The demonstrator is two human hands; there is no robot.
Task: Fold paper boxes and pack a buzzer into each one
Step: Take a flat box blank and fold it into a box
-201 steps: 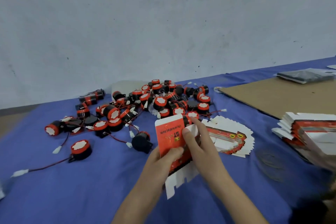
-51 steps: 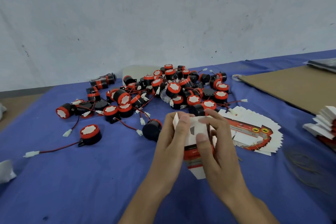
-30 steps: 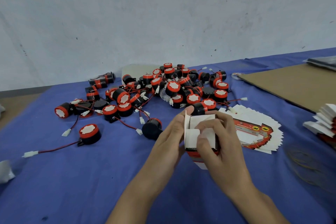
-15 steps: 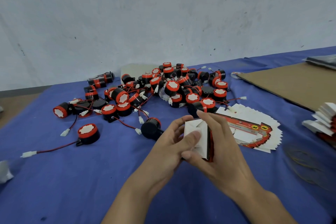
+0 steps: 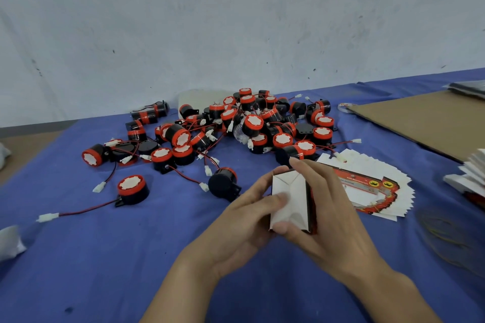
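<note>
A small paper box (image 5: 290, 199), white flaps facing me and red printed sides, is held above the blue cloth. My left hand (image 5: 246, 223) grips its left side with the thumb pressed on the folded end flaps. My right hand (image 5: 325, 212) wraps around its right side, index finger over the top, thumb under the lower edge. A heap of black and red buzzers (image 5: 252, 126) with red wires lies behind. One black buzzer (image 5: 223, 183) lies just left of my hands. A fan of flat unfolded boxes (image 5: 367, 186) lies to the right.
Another red-topped buzzer (image 5: 131, 189) with a wire sits at the left. A brown cardboard sheet (image 5: 425, 120) covers the far right. More stacked flat boxes (image 5: 469, 178) are at the right edge. Rubber bands (image 5: 446, 233) lie on the blue tablecloth (image 5: 105, 257). A wall stands behind the table.
The flat red box was opened up and its end flaps folded in. Over the last second the box was turned so the closed white end faces me, both hands still holding it.
</note>
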